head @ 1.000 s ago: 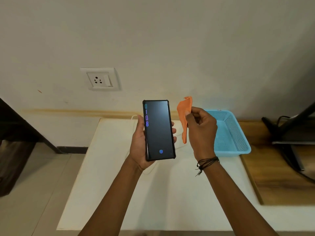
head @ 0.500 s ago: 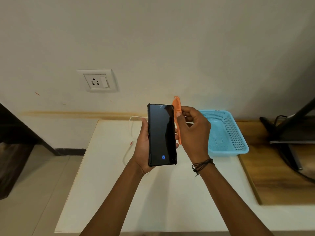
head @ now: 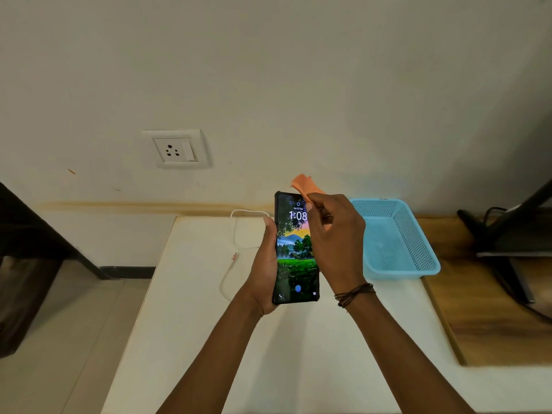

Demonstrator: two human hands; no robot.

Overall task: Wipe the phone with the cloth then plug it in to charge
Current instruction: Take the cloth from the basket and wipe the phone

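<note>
Orange ribbed cloth (head: 304, 186) pinched in right hand (head: 334, 243); left hand (head: 264, 264) grips slim phone (head: 294, 249) (screen lit).

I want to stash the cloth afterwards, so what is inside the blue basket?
Nothing shows inside the blue basket: only its bare perforated floor and walls. The right hand, holding the orange cloth, covers the basket's near-left corner, so that part cannot be checked.
</note>
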